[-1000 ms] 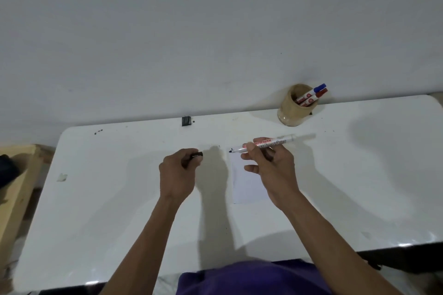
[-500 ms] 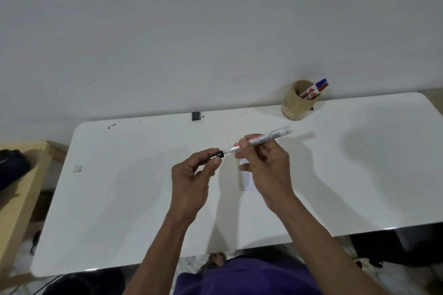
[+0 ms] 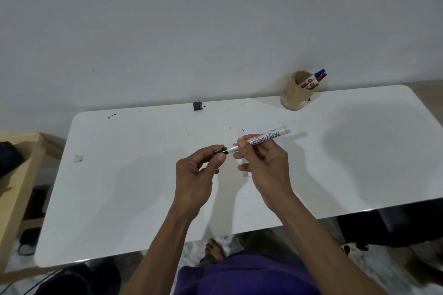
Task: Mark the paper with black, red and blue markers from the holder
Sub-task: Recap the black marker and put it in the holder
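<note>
My right hand [image 3: 263, 163] grips the white barrel of the black marker [image 3: 266, 139], held level above the table. My left hand [image 3: 199, 170] pinches the marker's black cap [image 3: 221, 150], which sits on the marker's tip. The small white paper [image 3: 247, 132] lies on the table under my right hand, mostly hidden, with a short black mark near its far left corner. The tan holder [image 3: 293, 93] stands at the back by the wall, with the blue marker [image 3: 317, 74] and the red marker [image 3: 320, 78] leaning out of it to the right.
The white table [image 3: 143, 187] has a small black object [image 3: 197, 105] at its back edge and dark specks at the back left. A wooden bench [image 3: 16, 175] stands left of the table. A dark chair base shows under the right corner.
My left hand brought the cap from apart to the marker's tip and it now sits on it. The head camera drew back, so more of the table's front edge shows.
</note>
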Motion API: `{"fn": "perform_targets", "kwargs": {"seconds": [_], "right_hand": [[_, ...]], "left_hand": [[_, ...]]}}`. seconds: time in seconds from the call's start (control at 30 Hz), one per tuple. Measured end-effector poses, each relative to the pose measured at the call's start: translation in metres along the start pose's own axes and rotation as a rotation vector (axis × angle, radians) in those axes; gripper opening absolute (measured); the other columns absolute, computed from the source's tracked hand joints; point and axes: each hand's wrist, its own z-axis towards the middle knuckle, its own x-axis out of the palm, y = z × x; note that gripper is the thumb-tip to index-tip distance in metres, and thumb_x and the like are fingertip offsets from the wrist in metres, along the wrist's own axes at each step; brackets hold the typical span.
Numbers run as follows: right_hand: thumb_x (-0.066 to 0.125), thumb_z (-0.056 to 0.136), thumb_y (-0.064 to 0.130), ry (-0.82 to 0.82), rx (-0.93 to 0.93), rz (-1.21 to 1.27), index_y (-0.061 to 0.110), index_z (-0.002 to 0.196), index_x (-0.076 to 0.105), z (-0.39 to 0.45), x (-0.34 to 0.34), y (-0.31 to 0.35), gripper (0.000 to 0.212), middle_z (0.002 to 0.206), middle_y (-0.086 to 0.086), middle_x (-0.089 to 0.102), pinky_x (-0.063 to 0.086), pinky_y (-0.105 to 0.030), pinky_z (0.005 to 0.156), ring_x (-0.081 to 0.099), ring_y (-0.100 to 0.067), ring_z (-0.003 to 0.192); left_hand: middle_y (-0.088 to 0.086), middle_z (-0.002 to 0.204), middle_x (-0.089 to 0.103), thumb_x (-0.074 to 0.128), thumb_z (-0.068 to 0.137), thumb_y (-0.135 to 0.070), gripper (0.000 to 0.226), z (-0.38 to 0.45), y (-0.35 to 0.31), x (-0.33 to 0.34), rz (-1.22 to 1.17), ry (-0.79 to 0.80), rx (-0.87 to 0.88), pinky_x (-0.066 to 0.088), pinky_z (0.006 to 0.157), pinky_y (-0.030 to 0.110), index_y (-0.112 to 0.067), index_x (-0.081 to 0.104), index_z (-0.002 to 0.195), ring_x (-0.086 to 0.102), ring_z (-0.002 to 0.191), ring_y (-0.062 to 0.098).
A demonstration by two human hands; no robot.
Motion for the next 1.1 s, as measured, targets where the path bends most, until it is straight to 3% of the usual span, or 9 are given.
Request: {"fn": "perform_targets", "kwargs": {"seconds": [0.4, 0.5, 0.57, 0.63, 0.77, 0.9, 1.0, 1.1], "right_hand": [[0.077, 0.088, 0.015, 0.0, 0.089, 0.12, 0.014, 0.093, 0.073, 0.002, -0.022, 0.008, 0.006, 0.088, -0.005, 0.08, 0.057, -0.032, 0.067, 0.074, -0.02, 0.083], [0.08, 0.083, 0.007, -0.053, 0.085, 0.227, 0.014, 0.095, 0.07, 0.016, -0.047, 0.02, 0.017, 0.088, -0.005, 0.077, 0.057, -0.032, 0.065, 0.074, -0.02, 0.079], [0.084, 0.078, 0.005, -0.051, 0.003, 0.102, 0.013, 0.088, 0.071, 0.028, -0.071, 0.028, 0.018, 0.082, -0.006, 0.076, 0.057, -0.033, 0.064, 0.072, -0.02, 0.075], [0.089, 0.075, 0.01, 0.039, -0.082, -0.184, 0.01, 0.083, 0.074, 0.04, -0.093, 0.038, 0.017, 0.079, -0.008, 0.077, 0.058, -0.031, 0.065, 0.069, -0.017, 0.071], [0.091, 0.074, 0.021, 0.19, -0.214, -0.604, 0.021, 0.083, 0.081, 0.065, -0.116, 0.047, 0.014, 0.075, 0.007, 0.077, 0.051, -0.016, 0.062, 0.068, -0.001, 0.069], [0.087, 0.08, 0.023, 0.22, -0.321, -0.661, 0.023, 0.093, 0.079, 0.092, -0.123, 0.047, 0.015, 0.082, 0.017, 0.076, 0.05, -0.012, 0.069, 0.069, 0.003, 0.08], [0.081, 0.086, 0.02, 0.224, -0.368, -0.678, 0.025, 0.101, 0.074, 0.111, -0.137, 0.045, 0.017, 0.082, 0.022, 0.07, 0.052, -0.012, 0.073, 0.067, 0.007, 0.083], [0.074, 0.092, 0.022, 0.225, -0.364, -0.68, 0.029, 0.119, 0.066, 0.129, -0.159, 0.045, 0.029, 0.086, 0.018, 0.071, 0.055, -0.017, 0.074, 0.067, 0.0, 0.089]], "left_hand": [[-0.004, 0.084, 0.077, 0.07, 0.091, -0.012, 0.015, 0.005, -0.004, 0.018, 0.034, 0.087, 0.017, 0.058, 0.069, 0.026, -0.024, 0.078, 0.093, 0.068, 0.078, 0.011], [-0.003, 0.083, 0.077, 0.07, 0.091, -0.012, 0.015, 0.015, -0.005, 0.024, 0.047, 0.109, 0.001, 0.057, 0.069, 0.026, -0.025, 0.077, 0.092, 0.067, 0.077, 0.01], [0.006, 0.086, 0.075, 0.069, 0.092, -0.012, 0.014, 0.023, -0.008, 0.029, 0.063, 0.137, 0.004, 0.057, 0.07, 0.026, -0.024, 0.076, 0.093, 0.066, 0.078, 0.01], [0.01, 0.086, 0.072, 0.068, 0.092, -0.012, 0.013, 0.032, -0.014, 0.039, 0.075, 0.177, 0.018, 0.058, 0.07, 0.026, -0.023, 0.075, 0.094, 0.065, 0.078, 0.01], [0.018, 0.092, 0.072, 0.069, 0.092, -0.012, 0.008, 0.051, -0.031, 0.072, 0.099, 0.214, 0.051, 0.06, 0.071, 0.027, -0.015, 0.075, 0.096, 0.066, 0.08, 0.014], [0.001, 0.089, 0.075, 0.073, 0.089, -0.017, 0.006, 0.067, -0.043, 0.116, 0.201, 0.215, 0.098, 0.06, 0.077, 0.039, -0.015, 0.075, 0.095, 0.068, 0.084, 0.02], [-0.01, 0.088, 0.076, 0.073, 0.089, -0.017, 0.005, 0.08, -0.044, 0.148, 0.282, 0.183, 0.125, 0.061, 0.075, 0.033, -0.017, 0.076, 0.093, 0.069, 0.081, 0.005], [-0.009, 0.087, 0.077, 0.075, 0.087, -0.02, 0.006, 0.094, -0.043, 0.176, 0.338, 0.18, 0.127, 0.057, 0.071, 0.023, -0.019, 0.076, 0.093, 0.07, 0.083, 0.005]]}}
